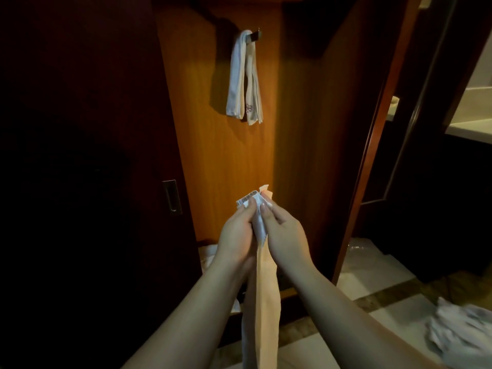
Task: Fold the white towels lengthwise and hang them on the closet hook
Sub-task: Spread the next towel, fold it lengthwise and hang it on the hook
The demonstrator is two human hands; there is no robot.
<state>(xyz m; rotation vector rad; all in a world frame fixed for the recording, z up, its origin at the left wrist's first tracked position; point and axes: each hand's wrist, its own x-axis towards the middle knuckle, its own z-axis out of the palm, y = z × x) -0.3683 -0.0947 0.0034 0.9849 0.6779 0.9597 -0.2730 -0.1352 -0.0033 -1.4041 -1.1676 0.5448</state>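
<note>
A white towel [262, 302] folded into a narrow strip hangs down between my forearms. My left hand [235, 235] and my right hand [285, 235] both pinch its top end, side by side, where a white label sticks up. On the orange wooden closet panel above, a metal hook [255, 35] carries folded white towels [243, 81] that hang down in long strips, one with a small red mark near its lower end.
A dark sliding closet door with a recessed metal handle [172, 196] stands at left. A crumpled white cloth pile [463, 334] lies on the tiled floor at lower right. More white cloth [207, 255] lies at the closet bottom. A door frame [372, 145] rises at right.
</note>
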